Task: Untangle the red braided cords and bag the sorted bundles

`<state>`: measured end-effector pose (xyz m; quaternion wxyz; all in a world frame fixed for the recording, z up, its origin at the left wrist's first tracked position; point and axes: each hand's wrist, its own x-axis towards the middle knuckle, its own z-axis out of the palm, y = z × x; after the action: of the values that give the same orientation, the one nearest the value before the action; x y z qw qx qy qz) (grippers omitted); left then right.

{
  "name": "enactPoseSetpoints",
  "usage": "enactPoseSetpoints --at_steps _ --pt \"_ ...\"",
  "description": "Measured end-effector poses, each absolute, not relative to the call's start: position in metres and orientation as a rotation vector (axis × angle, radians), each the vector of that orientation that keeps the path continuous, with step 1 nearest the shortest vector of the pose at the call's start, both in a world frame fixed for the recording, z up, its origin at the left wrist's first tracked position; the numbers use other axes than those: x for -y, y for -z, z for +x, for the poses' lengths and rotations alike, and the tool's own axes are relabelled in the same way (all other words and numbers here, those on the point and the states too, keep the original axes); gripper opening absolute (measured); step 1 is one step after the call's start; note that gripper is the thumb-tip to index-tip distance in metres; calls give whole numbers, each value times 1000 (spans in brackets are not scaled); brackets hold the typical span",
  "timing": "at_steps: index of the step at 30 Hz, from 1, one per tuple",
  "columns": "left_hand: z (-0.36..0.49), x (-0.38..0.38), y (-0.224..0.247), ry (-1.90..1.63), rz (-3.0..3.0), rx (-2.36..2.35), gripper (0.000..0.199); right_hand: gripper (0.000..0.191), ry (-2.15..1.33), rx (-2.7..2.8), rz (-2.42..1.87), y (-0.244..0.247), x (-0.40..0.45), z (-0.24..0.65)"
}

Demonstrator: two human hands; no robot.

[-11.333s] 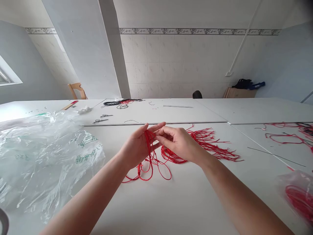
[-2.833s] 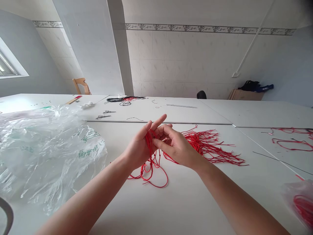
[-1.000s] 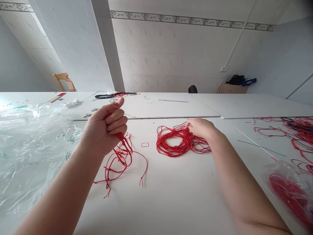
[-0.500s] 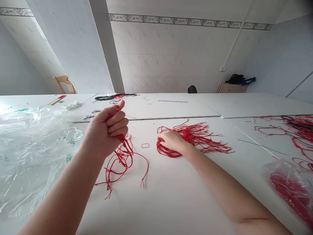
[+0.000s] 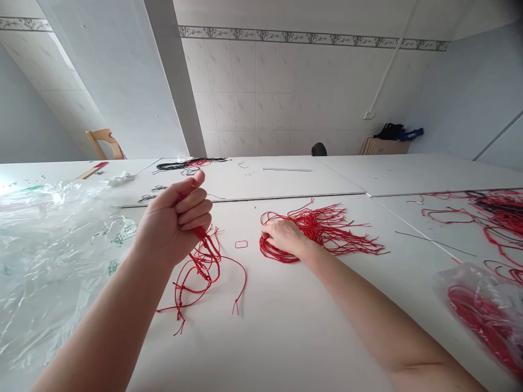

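Note:
My left hand [image 5: 177,218] is raised above the table, fingers curled round several red braided cords [image 5: 208,253]. Their knotted ends and loops hang down and trail on the white tabletop. To the right, my right hand [image 5: 285,238] rests on a larger bundle of red cords [image 5: 316,226], its fingertips closed at the looped left end. Whether single strands are pinched there is hidden by the hand. The bundle's frayed ends fan out to the right. A small red rectangular loop [image 5: 241,244] lies flat between the two hands.
Clear plastic bags [image 5: 61,256] cover the table's left side. At right sit a bag of red cord [image 5: 482,316] and a tangle of red and black cords [image 5: 500,212]. Farther back lie black cords [image 5: 175,165], a thin strip [image 5: 287,169] and a red-tipped wooden piece [image 5: 93,170].
The whole view has shifted slightly. Both hands keep their places relative to the cords, with the left still holding its bunch and the right still at the larger bundle.

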<state>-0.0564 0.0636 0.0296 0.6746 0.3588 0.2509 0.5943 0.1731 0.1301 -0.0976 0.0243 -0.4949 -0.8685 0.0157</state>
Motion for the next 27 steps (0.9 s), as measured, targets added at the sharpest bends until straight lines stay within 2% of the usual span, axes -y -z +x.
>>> enactPoseSetpoints --at_steps 6,10,14,18,23,27 --pt "-57 -64 -30 -1330 810 -560 23 16 -115 2646 -1516 95 -129 172" --pt "-58 -62 -31 -1337 810 -559 23 13 -150 2505 -1489 70 -126 188" --pt "-57 -62 -31 -1339 801 -552 24 17 -190 2240 -1481 33 -119 229" --pt "-55 -62 -31 -1338 799 -558 23 17 -379 1700 -1120 6 -109 270" --pt "-53 -61 -30 -1338 782 -580 22 10 -119 1425 -863 -22 -82 282" --pt "-52 -63 -30 -1331 753 -591 22 15 63 1243 -734 -35 -66 278"
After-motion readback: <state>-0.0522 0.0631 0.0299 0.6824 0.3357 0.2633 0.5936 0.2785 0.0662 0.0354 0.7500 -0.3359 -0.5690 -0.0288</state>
